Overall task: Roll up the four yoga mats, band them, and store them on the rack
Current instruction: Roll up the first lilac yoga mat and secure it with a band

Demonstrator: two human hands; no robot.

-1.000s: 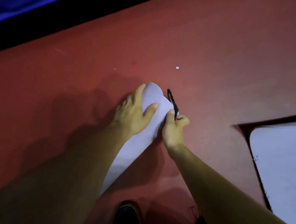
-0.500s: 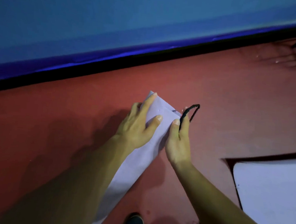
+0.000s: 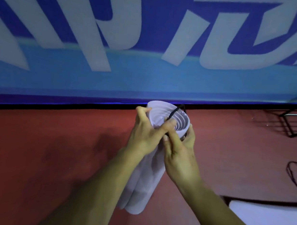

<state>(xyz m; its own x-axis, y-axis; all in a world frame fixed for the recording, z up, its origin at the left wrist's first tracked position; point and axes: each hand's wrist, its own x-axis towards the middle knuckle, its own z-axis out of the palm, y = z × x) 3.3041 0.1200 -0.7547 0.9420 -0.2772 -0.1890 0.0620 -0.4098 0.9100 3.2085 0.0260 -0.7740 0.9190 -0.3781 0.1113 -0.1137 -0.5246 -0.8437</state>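
Since half a second ago we have tilted the mat (image 3: pixel 140 187) up off the floor, its long axis pointing away. Left hand (image 3: pixel 145 135) clenches its top; right hand (image 3: pixel 180 155), equally near, pinches the band (image 3: pixel 173 114) stretched over the rim, ready to slide down.

Pale lilac rolled mat (image 3: pixel 144 186), its upper end a spiral of lighter and darker lilac rings. Thin black band (image 3: pixel 172 114) across that spiral. Flat brick-red floor (image 3: pixel 53 151), unpatterned, darker red in the shadowed patches. Mid-blue banner (image 3: pixel 146 80) behind, with large pale grey-white strokes on deeper blue above and a lighter sky-blue stripe below; violet-blue edge at the bottom, then a black strip. Black-framed rack (image 3: pixel 294 122) with silvery bars, blurred. Black loop (image 3: pixel 296 172) on the floor, possibly another band. Pale lilac-white flat mat (image 3: pixel 268 221).
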